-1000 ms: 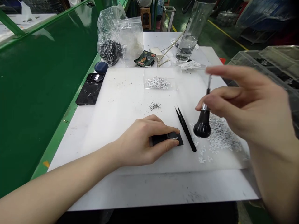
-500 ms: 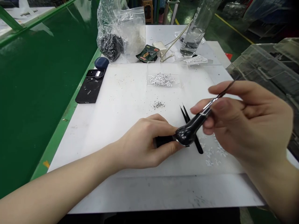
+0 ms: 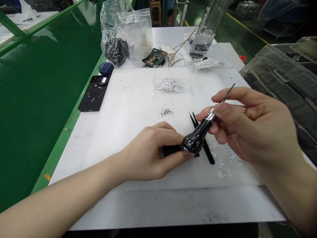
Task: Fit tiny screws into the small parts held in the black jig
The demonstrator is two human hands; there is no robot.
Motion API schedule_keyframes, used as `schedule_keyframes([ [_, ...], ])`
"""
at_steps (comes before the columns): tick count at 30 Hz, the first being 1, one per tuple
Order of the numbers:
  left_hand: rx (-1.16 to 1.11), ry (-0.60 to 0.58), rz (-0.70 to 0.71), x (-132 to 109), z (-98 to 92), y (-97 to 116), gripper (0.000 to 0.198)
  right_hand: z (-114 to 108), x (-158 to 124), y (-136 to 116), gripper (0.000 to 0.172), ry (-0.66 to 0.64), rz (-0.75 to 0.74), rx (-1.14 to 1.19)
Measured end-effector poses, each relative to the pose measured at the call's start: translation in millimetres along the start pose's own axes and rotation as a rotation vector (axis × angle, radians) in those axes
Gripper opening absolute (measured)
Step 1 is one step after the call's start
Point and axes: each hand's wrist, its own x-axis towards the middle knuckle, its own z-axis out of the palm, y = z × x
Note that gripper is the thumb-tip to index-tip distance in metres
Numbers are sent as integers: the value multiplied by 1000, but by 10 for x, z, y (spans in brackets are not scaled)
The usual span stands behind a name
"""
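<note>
My right hand (image 3: 257, 122) is closed around an awl (image 3: 195, 140) with a glossy black bulbous handle and a silver collar. Its thin metal shaft points up and away to the right, past my thumb and index finger. The rounded handle end is at the fingertips of my left hand (image 3: 153, 152); whether it touches them I cannot tell. Between thumb and fingers my left hand grips a dark block-like object (image 3: 170, 150), mostly hidden. Black tweezers (image 3: 209, 153) lie on the white mat (image 3: 119, 132), passing behind the awl handle.
Tiny dark bits (image 3: 166, 112) lie beyond my left hand. A clear tray (image 3: 169, 85) holds small white pieces; more white pieces (image 3: 234, 157) lie under my right hand. A phone (image 3: 91, 96), plastic bags (image 3: 138, 36), a water-filled cylinder (image 3: 201, 43) and clear boxes (image 3: 279, 72) surround the mat.
My right hand has shifted slightly left with the awl, whose shaft now looks sharper and less blurred. My left hand keeps its grip, and the whole view has moved a little.
</note>
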Motion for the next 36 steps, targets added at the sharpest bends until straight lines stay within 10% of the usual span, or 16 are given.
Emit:
schedule_keyframes([
  [36,20,5,-15,-6,7,-14,15,-143,106,32,25,-28,143,-91],
])
